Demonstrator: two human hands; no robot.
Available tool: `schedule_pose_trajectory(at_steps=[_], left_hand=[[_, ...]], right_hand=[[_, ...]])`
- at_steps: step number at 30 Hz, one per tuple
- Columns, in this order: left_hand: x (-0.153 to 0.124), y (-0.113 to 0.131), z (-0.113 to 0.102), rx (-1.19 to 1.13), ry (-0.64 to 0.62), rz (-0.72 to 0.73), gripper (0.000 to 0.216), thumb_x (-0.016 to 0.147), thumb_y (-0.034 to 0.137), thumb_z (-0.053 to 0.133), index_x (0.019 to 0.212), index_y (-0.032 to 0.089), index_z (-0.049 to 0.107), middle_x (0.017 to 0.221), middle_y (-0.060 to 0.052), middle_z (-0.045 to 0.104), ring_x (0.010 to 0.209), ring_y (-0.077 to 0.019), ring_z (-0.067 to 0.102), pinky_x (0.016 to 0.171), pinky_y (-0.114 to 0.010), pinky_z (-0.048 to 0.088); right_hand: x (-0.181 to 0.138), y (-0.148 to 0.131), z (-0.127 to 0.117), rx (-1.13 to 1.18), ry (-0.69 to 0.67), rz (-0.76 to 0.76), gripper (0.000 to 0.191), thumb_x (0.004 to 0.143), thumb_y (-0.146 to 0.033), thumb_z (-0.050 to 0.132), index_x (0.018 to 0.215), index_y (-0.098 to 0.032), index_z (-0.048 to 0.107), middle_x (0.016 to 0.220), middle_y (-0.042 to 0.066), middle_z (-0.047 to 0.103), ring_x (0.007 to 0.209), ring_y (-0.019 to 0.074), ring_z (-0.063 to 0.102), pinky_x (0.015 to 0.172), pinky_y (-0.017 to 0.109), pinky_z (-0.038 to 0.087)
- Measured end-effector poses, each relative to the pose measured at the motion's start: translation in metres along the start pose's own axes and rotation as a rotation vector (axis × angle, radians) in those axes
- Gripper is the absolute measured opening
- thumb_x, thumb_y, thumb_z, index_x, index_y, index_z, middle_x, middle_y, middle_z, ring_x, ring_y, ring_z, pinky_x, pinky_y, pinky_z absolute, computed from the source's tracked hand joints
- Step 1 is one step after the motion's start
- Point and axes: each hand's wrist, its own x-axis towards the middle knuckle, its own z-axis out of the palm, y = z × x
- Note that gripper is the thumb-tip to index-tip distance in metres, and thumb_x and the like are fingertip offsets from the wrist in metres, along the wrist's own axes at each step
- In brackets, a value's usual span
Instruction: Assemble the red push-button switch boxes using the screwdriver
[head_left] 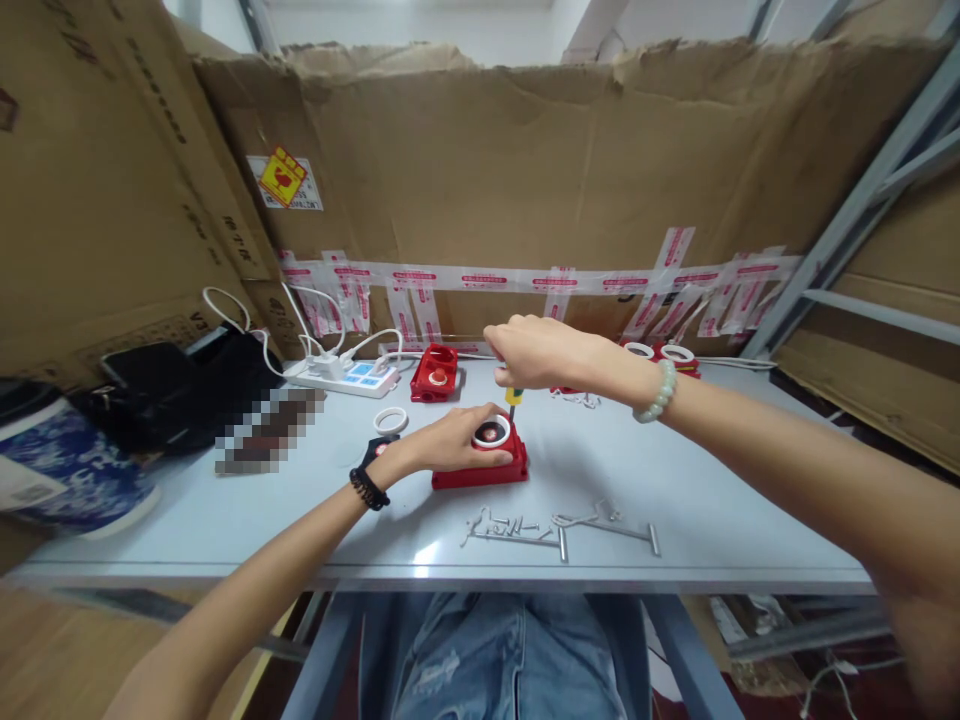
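My left hand (450,440) rests on a red box-shaped part (480,470) on the pale table (675,500), fingers around its white ring (492,432). My right hand (536,352) grips a screwdriver (514,398) with a yellow and green shaft, held upright with its tip at the red part's right rear corner. A loose white ring (390,420) lies just left of my left hand.
Another red part (435,372) sits behind, next to a white power strip (345,375) with cables. More red parts with white rings (667,355) lie at the back right. Metal pieces (559,525) lie near the front edge. A black bag (172,390) is at left. Cardboard walls surround the table.
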Motion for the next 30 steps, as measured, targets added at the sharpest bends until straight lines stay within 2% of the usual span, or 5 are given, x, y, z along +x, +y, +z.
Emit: schedule_pose_trajectory(at_steps=[10, 16, 19, 24, 30], left_hand=[[0.034, 0.03, 0.009, -0.328, 0.406, 0.018, 0.044, 0.091, 0.049, 0.031, 0.089, 0.014, 0.057, 0.087, -0.008, 0.061, 0.086, -0.0243, 0.056, 0.076, -0.036, 0.045], [0.037, 0.021, 0.012, -0.481, 0.372, 0.089, 0.045, 0.093, 0.039, 0.024, 0.083, 0.016, 0.062, 0.1, -0.007, 0.064, 0.099, -0.0237, 0.055, 0.092, -0.037, 0.04], [0.034, 0.021, 0.01, -0.547, 0.346, 0.094, 0.036, 0.092, 0.037, 0.031, 0.099, 0.016, 0.06, 0.104, -0.007, 0.064, 0.103, -0.0236, 0.054, 0.095, -0.037, 0.039], [0.033, 0.017, 0.009, -0.639, 0.369, 0.111, 0.034, 0.09, 0.035, 0.037, 0.109, 0.017, 0.059, 0.11, -0.006, 0.063, 0.108, -0.0245, 0.052, 0.097, -0.039, 0.037], [0.041, 0.01, 0.015, -0.805, 0.39, 0.174, 0.035, 0.086, 0.04, 0.051, 0.112, 0.017, 0.055, 0.11, -0.009, 0.061, 0.102, -0.0221, 0.056, 0.093, -0.037, 0.041]], right_hand=[[-0.012, -0.006, -0.003, 0.039, 0.031, 0.085, 0.03, 0.083, -0.035, 0.048, 0.1, -0.011, 0.055, 0.082, 0.014, 0.062, 0.072, 0.0226, 0.058, 0.057, 0.03, 0.035], [-0.012, -0.001, 0.0, -0.016, 0.082, 0.151, 0.054, 0.085, -0.06, 0.036, 0.082, -0.011, 0.061, 0.071, 0.014, 0.062, 0.071, 0.0258, 0.06, 0.056, 0.032, 0.036], [-0.01, 0.002, 0.0, -0.02, 0.075, 0.171, 0.042, 0.085, -0.049, 0.041, 0.074, -0.013, 0.061, 0.067, 0.012, 0.062, 0.066, 0.0228, 0.059, 0.053, 0.031, 0.034], [-0.014, 0.01, -0.009, 0.083, -0.06, -0.019, 0.016, 0.083, -0.027, 0.05, 0.092, -0.016, 0.056, 0.079, 0.008, 0.063, 0.068, 0.0169, 0.055, 0.056, 0.028, 0.036], [-0.018, 0.015, -0.021, 0.085, -0.133, 0.054, 0.032, 0.082, -0.04, 0.054, 0.104, -0.018, 0.049, 0.096, 0.009, 0.059, 0.07, 0.0164, 0.052, 0.053, 0.028, 0.036]])
